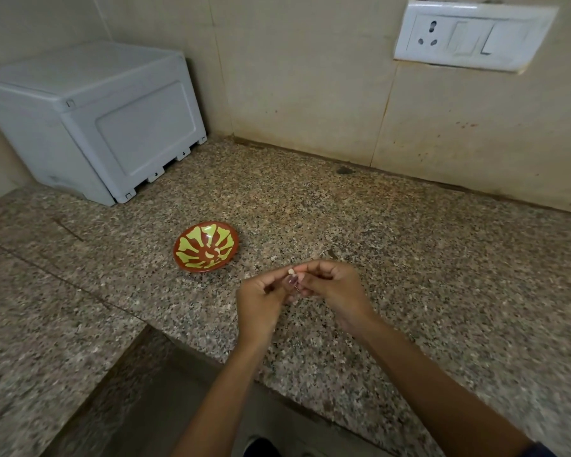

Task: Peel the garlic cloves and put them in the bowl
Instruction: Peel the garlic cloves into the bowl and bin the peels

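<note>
A small pale garlic clove (291,271) is pinched between the fingertips of both my hands, above the granite counter. My left hand (261,300) and my right hand (333,286) meet at the clove, fingers curled round it. A little to the left and farther back stands the shallow red bowl (192,262) with a yellow-green leaf pattern. In its middle lie one or two pale peeled cloves (215,253).
A light grey plastic box (89,117) stands at the back left of the granite counter (409,258). A white socket and switch plate (468,34) is on the tiled wall. The counter's front edge steps inward at lower left.
</note>
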